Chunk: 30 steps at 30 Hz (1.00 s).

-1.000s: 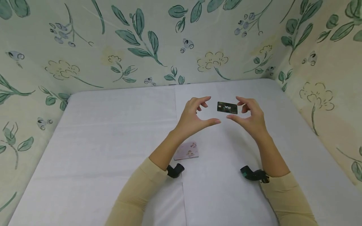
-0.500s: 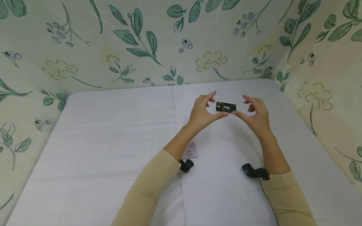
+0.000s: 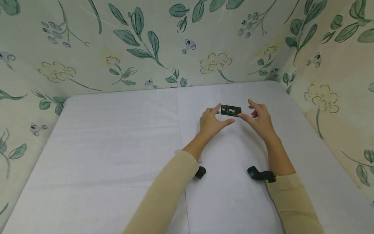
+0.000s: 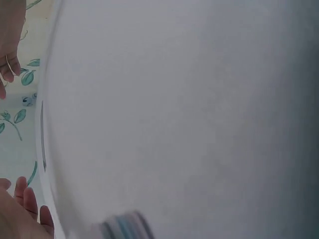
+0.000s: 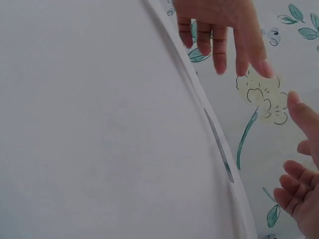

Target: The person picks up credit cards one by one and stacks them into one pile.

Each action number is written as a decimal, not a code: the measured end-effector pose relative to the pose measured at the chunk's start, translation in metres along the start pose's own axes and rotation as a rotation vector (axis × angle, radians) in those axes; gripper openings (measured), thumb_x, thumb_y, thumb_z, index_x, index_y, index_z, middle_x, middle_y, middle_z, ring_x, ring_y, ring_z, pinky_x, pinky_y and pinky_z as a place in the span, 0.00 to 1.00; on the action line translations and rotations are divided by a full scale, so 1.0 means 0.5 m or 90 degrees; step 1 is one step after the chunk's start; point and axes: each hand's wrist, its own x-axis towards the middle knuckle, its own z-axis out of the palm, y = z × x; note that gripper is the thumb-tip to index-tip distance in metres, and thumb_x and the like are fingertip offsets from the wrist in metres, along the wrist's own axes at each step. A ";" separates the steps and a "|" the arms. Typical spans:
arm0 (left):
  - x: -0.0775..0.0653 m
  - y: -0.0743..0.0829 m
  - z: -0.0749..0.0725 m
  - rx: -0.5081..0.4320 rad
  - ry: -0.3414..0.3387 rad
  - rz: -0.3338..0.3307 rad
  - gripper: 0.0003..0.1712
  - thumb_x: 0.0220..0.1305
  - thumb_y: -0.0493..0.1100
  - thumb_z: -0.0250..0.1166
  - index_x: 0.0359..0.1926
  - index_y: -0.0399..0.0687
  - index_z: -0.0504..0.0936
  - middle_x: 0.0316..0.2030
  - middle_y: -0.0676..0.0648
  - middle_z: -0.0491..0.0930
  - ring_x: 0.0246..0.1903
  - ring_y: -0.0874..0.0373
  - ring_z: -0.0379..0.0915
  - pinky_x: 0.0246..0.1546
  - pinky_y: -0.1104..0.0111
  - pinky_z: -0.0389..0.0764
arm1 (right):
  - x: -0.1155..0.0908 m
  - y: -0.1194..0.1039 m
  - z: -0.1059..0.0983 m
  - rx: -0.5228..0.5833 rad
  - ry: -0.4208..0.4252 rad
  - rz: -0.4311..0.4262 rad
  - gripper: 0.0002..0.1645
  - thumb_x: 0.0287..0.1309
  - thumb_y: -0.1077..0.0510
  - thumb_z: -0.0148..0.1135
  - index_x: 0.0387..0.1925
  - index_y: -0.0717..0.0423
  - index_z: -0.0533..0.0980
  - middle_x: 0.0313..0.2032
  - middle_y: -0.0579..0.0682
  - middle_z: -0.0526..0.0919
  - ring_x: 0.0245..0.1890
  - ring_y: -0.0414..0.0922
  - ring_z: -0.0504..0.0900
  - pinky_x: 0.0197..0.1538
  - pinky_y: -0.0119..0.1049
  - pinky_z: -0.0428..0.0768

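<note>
A black card [image 3: 230, 110] with "Vip" printed in white and a small chip lies flat on the white table, towards its far side. Seen edge-on, the card [image 5: 219, 145] is a thin sliver in the right wrist view. My left hand [image 3: 211, 123] is held up at the card's left side, thumb and fingers spread apart. On the other side is my right hand [image 3: 259, 118], also spread; its thumb overlaps the card's lower right corner in the head view. Both hands [image 5: 212, 30] appear raised above the table in the right wrist view, nothing between their fingers.
A pale pink flat item is mostly hidden under my left forearm [image 3: 163, 185]. Black wrist cameras [image 3: 261, 175] hang below each wrist. Leaf-patterned cloth [image 3: 146, 42] stands behind and beside the white table [image 3: 117, 146]. A blurred striped object [image 4: 127, 226] shows in the left wrist view.
My left hand has moved right towards the card, its forearm now covering most of the pink item. My right thumb has come over the card's corner in view. The card stays put.
</note>
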 end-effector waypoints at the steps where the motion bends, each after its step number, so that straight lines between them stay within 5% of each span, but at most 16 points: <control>1: 0.003 -0.002 0.003 0.016 -0.008 -0.010 0.52 0.46 0.71 0.67 0.70 0.58 0.62 0.53 0.48 0.72 0.50 0.54 0.67 0.48 0.62 0.69 | 0.002 0.003 0.001 -0.001 -0.007 0.006 0.46 0.55 0.44 0.66 0.70 0.50 0.58 0.56 0.61 0.68 0.45 0.53 0.67 0.46 0.42 0.66; 10: 0.022 -0.004 0.027 0.155 -0.086 -0.082 0.55 0.46 0.76 0.62 0.72 0.62 0.54 0.62 0.47 0.62 0.54 0.53 0.60 0.54 0.60 0.62 | 0.017 0.036 0.008 -0.040 -0.074 0.030 0.46 0.58 0.44 0.63 0.71 0.56 0.55 0.58 0.71 0.63 0.52 0.63 0.65 0.53 0.57 0.66; 15: 0.034 -0.003 0.051 0.258 -0.122 -0.094 0.58 0.46 0.79 0.58 0.74 0.68 0.47 0.62 0.48 0.57 0.52 0.53 0.56 0.51 0.61 0.58 | 0.011 0.054 0.021 -0.091 -0.144 0.066 0.48 0.60 0.39 0.58 0.72 0.53 0.51 0.62 0.74 0.55 0.61 0.68 0.53 0.58 0.66 0.59; 22: 0.046 -0.008 0.059 0.341 -0.163 -0.073 0.56 0.51 0.79 0.51 0.74 0.67 0.40 0.64 0.44 0.51 0.56 0.50 0.51 0.55 0.59 0.54 | 0.020 0.065 0.038 -0.168 -0.174 0.036 0.49 0.58 0.35 0.57 0.72 0.54 0.52 0.61 0.72 0.56 0.60 0.68 0.54 0.56 0.63 0.58; 30: 0.039 -0.008 0.061 0.357 -0.190 -0.059 0.52 0.54 0.79 0.47 0.74 0.68 0.41 0.65 0.44 0.50 0.58 0.51 0.50 0.57 0.58 0.54 | 0.019 0.082 0.047 -0.240 -0.169 0.011 0.45 0.58 0.33 0.55 0.67 0.57 0.61 0.57 0.68 0.60 0.53 0.66 0.58 0.50 0.58 0.58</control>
